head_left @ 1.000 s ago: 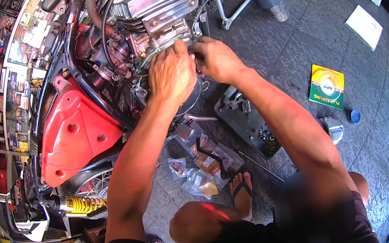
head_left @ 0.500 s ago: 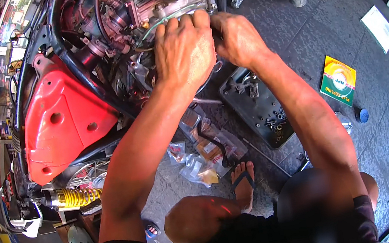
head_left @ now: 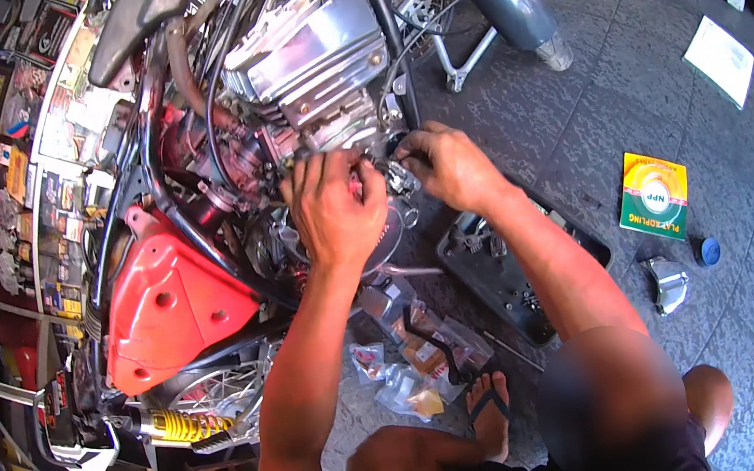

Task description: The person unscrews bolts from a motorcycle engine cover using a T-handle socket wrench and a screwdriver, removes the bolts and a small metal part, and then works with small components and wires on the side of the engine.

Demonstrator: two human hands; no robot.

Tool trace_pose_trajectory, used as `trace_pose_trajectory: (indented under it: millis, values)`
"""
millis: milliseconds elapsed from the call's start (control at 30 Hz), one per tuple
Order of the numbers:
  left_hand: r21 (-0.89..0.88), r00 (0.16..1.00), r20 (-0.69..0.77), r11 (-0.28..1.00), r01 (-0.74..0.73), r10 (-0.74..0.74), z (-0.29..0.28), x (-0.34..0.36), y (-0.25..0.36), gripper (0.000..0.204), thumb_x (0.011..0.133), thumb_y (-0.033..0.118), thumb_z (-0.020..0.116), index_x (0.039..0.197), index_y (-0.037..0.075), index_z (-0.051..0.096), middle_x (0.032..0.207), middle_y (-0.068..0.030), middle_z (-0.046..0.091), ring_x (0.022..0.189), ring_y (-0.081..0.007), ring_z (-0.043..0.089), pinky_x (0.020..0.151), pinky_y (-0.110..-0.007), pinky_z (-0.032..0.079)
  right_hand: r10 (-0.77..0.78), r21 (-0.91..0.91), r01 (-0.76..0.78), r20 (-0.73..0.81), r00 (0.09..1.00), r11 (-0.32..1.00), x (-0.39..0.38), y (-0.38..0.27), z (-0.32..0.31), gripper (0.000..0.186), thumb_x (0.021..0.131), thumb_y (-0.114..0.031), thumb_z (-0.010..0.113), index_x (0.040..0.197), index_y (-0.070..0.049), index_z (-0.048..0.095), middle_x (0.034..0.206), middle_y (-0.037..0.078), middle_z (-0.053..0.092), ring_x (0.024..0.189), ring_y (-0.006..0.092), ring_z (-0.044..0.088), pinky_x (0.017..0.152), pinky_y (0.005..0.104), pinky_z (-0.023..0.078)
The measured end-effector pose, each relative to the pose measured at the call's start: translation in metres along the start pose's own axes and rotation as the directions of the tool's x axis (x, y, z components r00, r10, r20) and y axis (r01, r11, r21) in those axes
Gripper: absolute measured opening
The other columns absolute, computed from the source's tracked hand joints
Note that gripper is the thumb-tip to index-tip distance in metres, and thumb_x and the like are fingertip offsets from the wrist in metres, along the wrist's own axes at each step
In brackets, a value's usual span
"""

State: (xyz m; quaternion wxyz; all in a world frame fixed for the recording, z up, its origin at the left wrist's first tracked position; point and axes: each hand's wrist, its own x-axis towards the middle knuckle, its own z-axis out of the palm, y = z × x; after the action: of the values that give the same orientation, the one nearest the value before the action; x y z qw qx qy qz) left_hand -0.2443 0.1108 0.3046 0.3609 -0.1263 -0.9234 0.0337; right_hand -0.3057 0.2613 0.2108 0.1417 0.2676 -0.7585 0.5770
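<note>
Both hands dropped lower: left hand (head_left: pixel 334 208) and right hand (head_left: pixel 449 164) flank small metal part (head_left: pixel 395 174) (under engine (head_left: pixel 306 56)).

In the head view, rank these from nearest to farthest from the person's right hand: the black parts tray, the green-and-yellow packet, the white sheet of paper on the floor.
Measured from the right hand at the engine:
1. Black parts tray, just below the hand, on the floor beside the forearm.
2. Green-and-yellow packet, further to the right on the floor.
3. White sheet of paper, farthest, toward the upper right.
</note>
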Motion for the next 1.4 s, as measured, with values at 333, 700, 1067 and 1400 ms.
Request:
trace_pose_trajectory:
  millis: [333, 700, 1067, 1400]
  values:
    - [0.069, 0.998, 0.046, 0.996, -0.050, 0.046, 0.000, -0.002, 0.009, 0.023, 0.075, 0.022, 0.079, 0.091, 0.007, 0.072, 0.087, -0.0079, 0.066, 0.086, -0.0295, 0.060, 0.081, -0.043, 0.042, 0.056, 0.045, -0.045, -0.279, 0.959, 0.998, -0.015, 0.001, 0.031, 0.013, 0.088, -0.013, 0.064, 0.096, -0.003, 0.063, 0.092, 0.017, 0.059, 0.089, 0.0375, 0.059, 0.078, 0.0469, 0.046]
    - [-0.103, 0.995, 0.087, 0.994, -0.034, 0.043, -0.012, -0.007, 0.000, 0.009, 0.087, 0.006, 0.064, 0.094, 0.002, 0.066, 0.085, -0.0120, 0.063, 0.078, -0.0320, 0.057, 0.072, -0.040, 0.044, 0.059, 0.124, -0.012, -0.379, 0.923, 0.992, -0.013, -0.005, 0.037, 0.013, 0.082, -0.004, 0.069, 0.094, -0.004, 0.065, 0.095, 0.011, 0.066, 0.093, 0.0333, 0.059, 0.083, 0.0422, 0.045]
    - [-0.028, 0.998, 0.051, 0.999, -0.043, 0.045, -0.002, -0.013, 0.000, 0.008, 0.086, 0.009, 0.065, 0.093, 0.006, 0.063, 0.088, -0.0095, 0.063, 0.081, -0.0311, 0.057, 0.076, -0.042, 0.043, 0.102, 0.173, -0.048, -0.320, 0.942, 0.984, -0.009, -0.008, 0.029, 0.017, 0.080, -0.001, 0.069, 0.097, -0.003, 0.072, 0.091, 0.014, 0.063, 0.090, 0.0332, 0.058, 0.080, 0.0422, 0.048]
    - [0.122, 0.992, 0.033, 0.985, -0.123, 0.120, 0.000, -0.020, -0.001, 0.014, 0.087, 0.015, 0.067, 0.096, 0.008, 0.059, 0.092, -0.0063, 0.063, 0.087, -0.0272, 0.058, 0.090, -0.048, 0.038, 0.149, 0.203, -0.087, -0.312, 0.938, 0.975, -0.006, -0.009, 0.033, 0.018, 0.079, -0.001, 0.067, 0.096, -0.003, 0.073, 0.096, 0.012, 0.069, 0.093, 0.0323, 0.059, 0.085, 0.0424, 0.046]
